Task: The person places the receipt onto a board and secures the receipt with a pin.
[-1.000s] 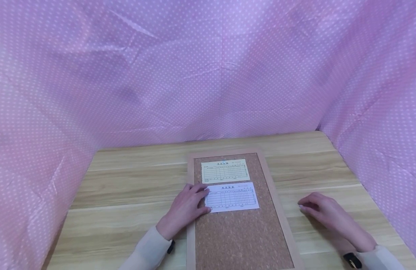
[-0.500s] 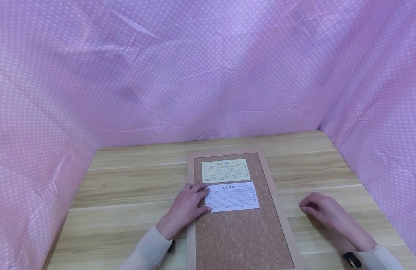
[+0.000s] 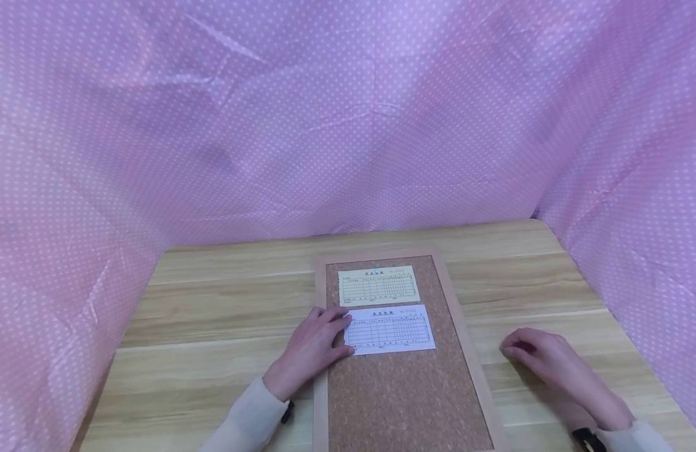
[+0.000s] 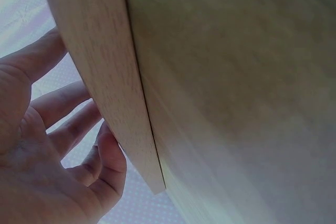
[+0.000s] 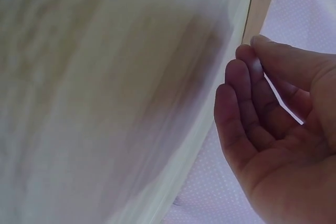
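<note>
My left hand rests on the left edge of a white receipt slip, thumb and fingertips spread on its left side. That slip lies on a cork board with a wooden frame. Just above it on the cork is a pale yellow receipt slip, with a small light-blue spot at its top edge. Right of the board, my right hand hovers low over the table, fingers loosely bent. In the right wrist view its thumb tip comes close to the index fingertip, and nothing shows between them.
The board lies on a wood-grain table, reaching toward its near edge. A pink cloth with white dots hangs behind and at both sides of the table. The board's frame shows beside the left fingers in the left wrist view.
My right hand has shifted very slightly right and down. The left hand and both slips keep their places on the board.
</note>
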`<move>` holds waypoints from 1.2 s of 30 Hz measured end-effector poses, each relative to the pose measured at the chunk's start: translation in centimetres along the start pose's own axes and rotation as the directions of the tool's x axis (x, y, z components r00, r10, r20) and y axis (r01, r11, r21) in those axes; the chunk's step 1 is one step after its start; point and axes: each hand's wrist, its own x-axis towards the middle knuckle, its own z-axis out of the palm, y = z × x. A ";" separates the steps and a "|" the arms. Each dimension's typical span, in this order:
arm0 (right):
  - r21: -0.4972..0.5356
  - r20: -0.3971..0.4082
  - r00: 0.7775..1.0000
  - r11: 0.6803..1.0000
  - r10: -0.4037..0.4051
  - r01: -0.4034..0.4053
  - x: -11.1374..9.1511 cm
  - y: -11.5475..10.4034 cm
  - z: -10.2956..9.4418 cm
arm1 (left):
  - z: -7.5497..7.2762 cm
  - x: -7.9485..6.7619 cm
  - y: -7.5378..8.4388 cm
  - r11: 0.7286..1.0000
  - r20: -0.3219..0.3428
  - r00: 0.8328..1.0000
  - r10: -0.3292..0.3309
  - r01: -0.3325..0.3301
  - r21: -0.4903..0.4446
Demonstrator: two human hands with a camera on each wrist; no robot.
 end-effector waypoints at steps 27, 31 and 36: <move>0.047 -0.161 0.985 0.996 -0.061 0.070 0.0 -2.4 0.4 | 0.3 0.0 0.0 1.000 -0.007 1.000 -0.003 0.003 -0.002; 0.059 -0.169 0.983 0.995 -0.075 0.086 0.4 -2.8 0.5 | 0.3 0.0 0.0 1.000 -0.006 1.000 -0.004 0.004 0.003; 0.066 -0.177 0.980 0.992 -0.091 0.104 1.2 -3.5 0.5 | 0.3 0.0 0.0 1.000 0.000 1.000 -0.009 0.009 0.000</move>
